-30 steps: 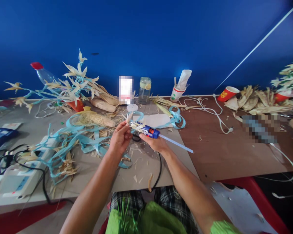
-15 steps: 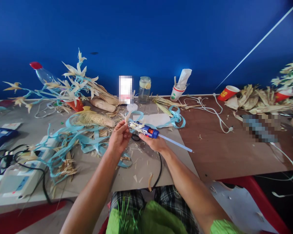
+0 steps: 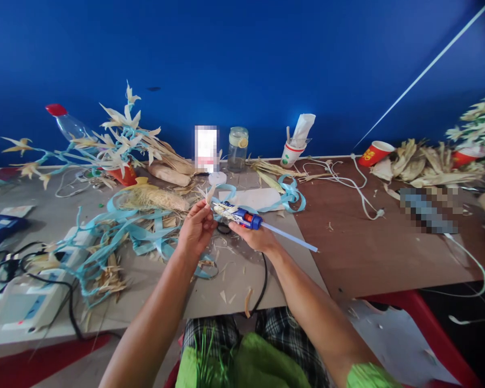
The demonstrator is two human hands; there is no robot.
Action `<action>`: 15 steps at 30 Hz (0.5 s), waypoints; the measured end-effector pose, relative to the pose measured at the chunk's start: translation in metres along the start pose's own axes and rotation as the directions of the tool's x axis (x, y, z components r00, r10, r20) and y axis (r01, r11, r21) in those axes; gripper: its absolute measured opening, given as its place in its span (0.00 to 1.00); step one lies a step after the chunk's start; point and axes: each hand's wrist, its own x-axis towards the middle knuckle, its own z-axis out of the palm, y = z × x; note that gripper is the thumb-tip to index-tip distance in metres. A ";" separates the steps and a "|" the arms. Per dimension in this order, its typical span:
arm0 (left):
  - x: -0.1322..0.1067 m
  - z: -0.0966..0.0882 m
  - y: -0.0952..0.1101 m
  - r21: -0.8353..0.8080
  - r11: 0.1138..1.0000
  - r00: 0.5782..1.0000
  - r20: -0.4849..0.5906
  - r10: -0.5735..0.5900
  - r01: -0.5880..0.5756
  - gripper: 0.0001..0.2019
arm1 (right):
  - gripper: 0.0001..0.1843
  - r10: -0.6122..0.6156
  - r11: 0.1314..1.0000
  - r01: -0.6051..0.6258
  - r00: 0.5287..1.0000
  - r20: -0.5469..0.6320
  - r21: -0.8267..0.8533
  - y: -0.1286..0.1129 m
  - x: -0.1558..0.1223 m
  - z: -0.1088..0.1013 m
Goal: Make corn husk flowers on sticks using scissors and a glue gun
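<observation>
Between the fingertips of my left hand (image 3: 198,225) is a small pale corn husk flower (image 3: 208,195), its pointed petals sticking up. My right hand (image 3: 250,234) is wrapped round a blue hot glue gun (image 3: 242,216), whose nozzle points left at the flower. A long clear glue stick (image 3: 293,237) juts out of the gun's back end. Bits of husk cover part of the gun's body. From the view I cannot tell whether nozzle and flower touch. Light blue ribbon (image 3: 145,237) lies in loops left of my hands, with more behind them.
A branch of husk flowers (image 3: 121,129) stands in a red cup at the back left. A jar (image 3: 238,151) and a white cup (image 3: 293,153) stand by the blue wall. A power strip (image 3: 44,296) with cables lies at left. Husks (image 3: 420,164) are piled at right.
Both hands keep almost the same pose, flower and glue gun held close together. The whole view has shifted very slightly.
</observation>
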 end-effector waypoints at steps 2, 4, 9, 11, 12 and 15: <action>0.000 0.000 -0.001 0.003 1.000 1.000 0.004 -0.004 0.004 0.11 | 0.13 0.045 0.999 -0.045 0.999 -0.005 0.021 -0.003 0.000 -0.001; -0.001 0.000 -0.001 0.005 1.000 1.000 0.004 -0.011 0.011 0.11 | 0.13 0.062 0.998 -0.062 0.998 0.003 0.026 -0.004 0.000 -0.002; -0.001 0.001 -0.001 -0.001 1.000 1.000 -0.003 -0.002 0.002 0.10 | 0.13 0.048 0.997 -0.049 0.998 0.028 0.059 -0.001 -0.001 -0.002; -0.001 0.002 0.001 -0.003 1.000 1.000 -0.008 -0.001 0.001 0.11 | 0.14 0.102 0.986 -0.106 0.994 0.040 0.129 0.000 -0.002 -0.003; -0.001 0.002 0.001 -0.003 1.000 1.000 -0.010 -0.001 0.001 0.11 | 0.14 0.126 0.976 -0.129 0.992 0.030 0.176 0.001 -0.002 -0.004; -0.002 0.003 0.001 0.005 1.000 1.000 -0.011 -0.006 0.007 0.11 | 0.13 0.135 0.915 -0.099 0.989 -0.064 0.392 0.003 0.000 -0.006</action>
